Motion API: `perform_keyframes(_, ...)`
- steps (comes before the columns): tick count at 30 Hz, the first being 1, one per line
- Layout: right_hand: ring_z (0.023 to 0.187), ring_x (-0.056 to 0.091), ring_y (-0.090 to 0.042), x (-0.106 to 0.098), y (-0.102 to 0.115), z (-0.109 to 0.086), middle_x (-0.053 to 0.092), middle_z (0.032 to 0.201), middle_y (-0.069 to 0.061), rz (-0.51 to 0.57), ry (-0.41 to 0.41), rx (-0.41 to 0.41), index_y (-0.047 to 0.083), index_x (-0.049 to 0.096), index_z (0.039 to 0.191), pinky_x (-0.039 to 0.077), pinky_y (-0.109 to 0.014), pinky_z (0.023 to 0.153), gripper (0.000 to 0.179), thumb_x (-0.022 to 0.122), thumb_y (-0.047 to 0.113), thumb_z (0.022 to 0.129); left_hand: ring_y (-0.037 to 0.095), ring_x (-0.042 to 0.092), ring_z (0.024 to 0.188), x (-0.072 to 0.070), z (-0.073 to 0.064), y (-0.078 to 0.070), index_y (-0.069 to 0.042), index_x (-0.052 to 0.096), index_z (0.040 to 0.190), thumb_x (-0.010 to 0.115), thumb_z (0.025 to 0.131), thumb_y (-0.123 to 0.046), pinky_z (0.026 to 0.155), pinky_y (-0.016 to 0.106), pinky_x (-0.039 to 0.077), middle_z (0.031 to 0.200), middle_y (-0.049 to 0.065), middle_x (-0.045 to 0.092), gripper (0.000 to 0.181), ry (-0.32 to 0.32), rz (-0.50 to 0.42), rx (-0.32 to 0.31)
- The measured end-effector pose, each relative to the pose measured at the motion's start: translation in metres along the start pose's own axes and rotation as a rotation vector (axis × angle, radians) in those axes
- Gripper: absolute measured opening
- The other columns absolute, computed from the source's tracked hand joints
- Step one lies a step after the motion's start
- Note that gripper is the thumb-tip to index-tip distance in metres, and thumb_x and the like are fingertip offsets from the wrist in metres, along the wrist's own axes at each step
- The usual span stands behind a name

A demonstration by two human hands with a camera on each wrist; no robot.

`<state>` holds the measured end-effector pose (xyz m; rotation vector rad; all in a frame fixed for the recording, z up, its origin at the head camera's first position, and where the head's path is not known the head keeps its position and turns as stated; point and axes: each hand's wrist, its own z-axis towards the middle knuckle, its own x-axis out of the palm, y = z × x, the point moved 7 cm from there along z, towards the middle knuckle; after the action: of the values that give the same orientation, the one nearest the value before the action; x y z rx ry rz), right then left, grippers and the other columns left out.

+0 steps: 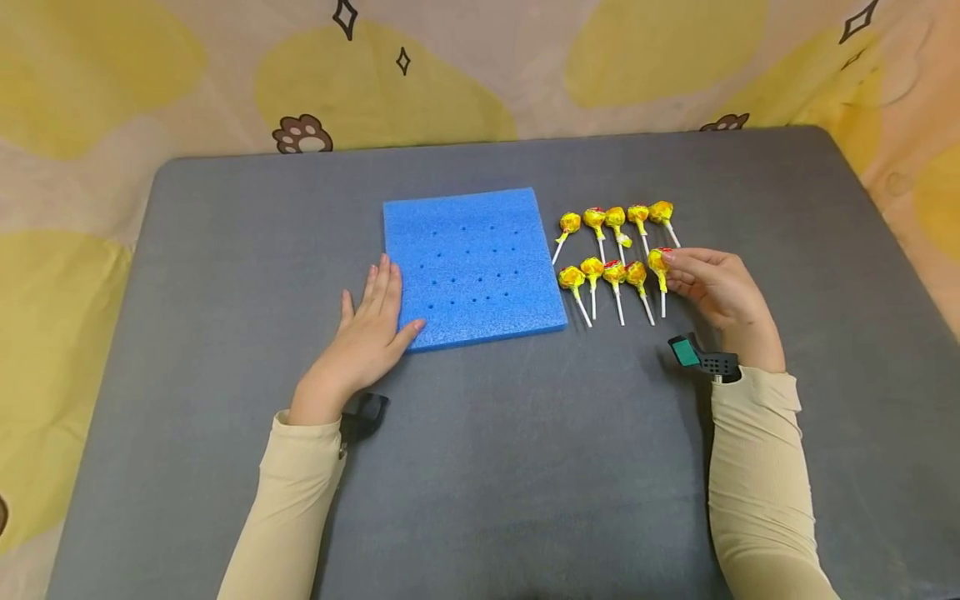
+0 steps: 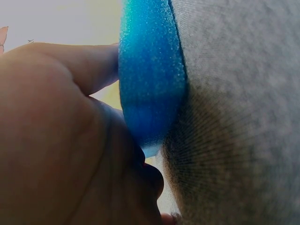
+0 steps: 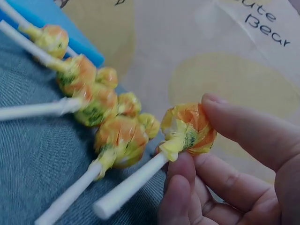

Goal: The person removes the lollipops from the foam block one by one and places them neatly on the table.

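A blue foam board dotted with small holes lies on the grey table. My left hand rests at its left front corner, fingers stretched along the left side and thumb on the front edge. The left wrist view shows the thick foam side close beside that hand. Right of the board, my right hand pinches a lollipop in a yellow-orange wrapper by its head, with the white stick pointing down. Several similar lollipops lie in two rows between board and hand, sticks toward the near side.
The grey table reaches to a yellow and cream patterned cloth at the back and sides. Small dark wrist cameras, one of them the right wrist camera, sit at both sleeves.
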<state>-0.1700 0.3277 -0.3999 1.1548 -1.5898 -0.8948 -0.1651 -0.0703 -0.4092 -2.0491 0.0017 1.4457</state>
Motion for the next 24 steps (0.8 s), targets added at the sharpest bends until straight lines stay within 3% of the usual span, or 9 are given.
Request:
perform_keyframes(10,0.062,0.063,-0.011,-0.006,-0.002,0.0,0.071,0.075,0.0,-0.158,-0.077,0.002,0.01,0.075,0.077,0.053,-0.021,0.063,0.013,0.068,0.005,0.086,0.028,-0.019,0.14,-0.001,0.0,0.0,0.001,-0.01,0.148,0.035,0.102,-0.039,0.106,0.06,-0.011,0.154,0.012,-0.022,0.076,-0.013,-0.008,0.008)
perform_keyframes(18,0.063,0.065,-0.01,-0.007,0.0,0.0,0.071,0.075,0.0,-0.271,-0.151,-0.054,0.014,0.075,0.076,0.053,-0.02,0.063,0.008,0.074,0.007,0.081,0.027,-0.02,0.14,-0.001,0.001,-0.001,0.0,-0.012,0.147,0.032,0.102,-0.039,0.106,0.061,-0.01,0.153,0.011,-0.024,0.075,0.005,0.003,-0.002)
perform_keyframes(24,0.065,0.064,-0.004,-0.011,-0.001,0.001,0.069,0.074,0.008,-0.441,-0.202,-0.055,0.023,0.074,0.074,0.052,-0.018,0.064,0.011,0.076,0.014,0.081,0.027,-0.02,0.14,0.0,0.001,0.0,0.001,-0.012,0.147,0.032,0.102,-0.04,0.105,0.061,-0.011,0.152,0.011,-0.024,0.075,0.01,0.006,-0.002)
